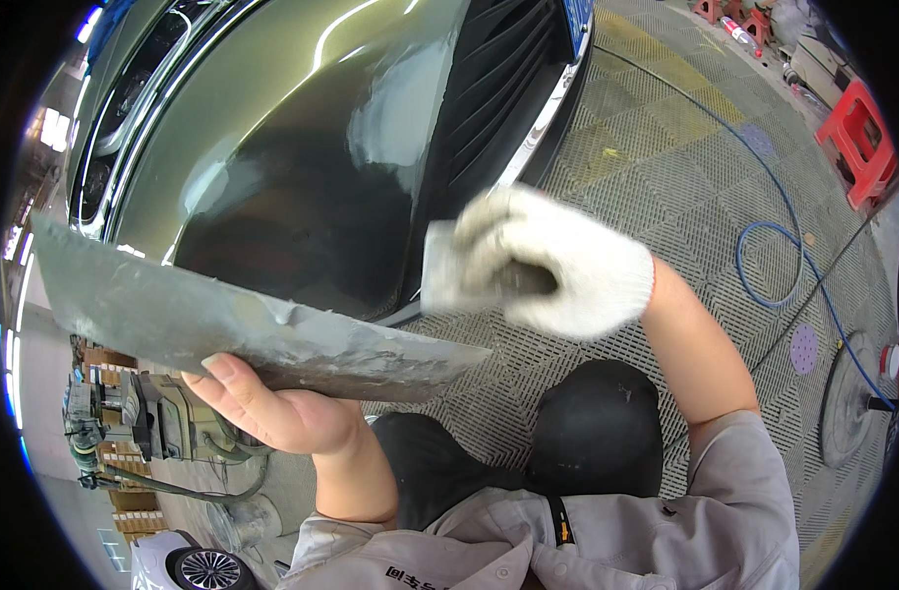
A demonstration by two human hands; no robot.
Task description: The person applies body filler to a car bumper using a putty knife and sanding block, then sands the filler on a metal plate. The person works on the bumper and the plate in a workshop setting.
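Glove (592,261) white — board (238,320) smeared grey — stool (844,118) red, trousers (597,428) black.

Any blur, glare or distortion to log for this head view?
Head view: the gloved right hand and its pale scraper look motion-blurred; bright streaks glare off the car panel; fisheye bending toward the rim, black corners; the grey plate looks fairly crisp.

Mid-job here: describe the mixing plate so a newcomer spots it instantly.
Find the big car bumper at the top, then drop to the bare left hand below it. The mixing plate there is a long, grey, paste-smeared sheet. It looks far longer than the pale, motion-blurred scraper in the gloved right hand.
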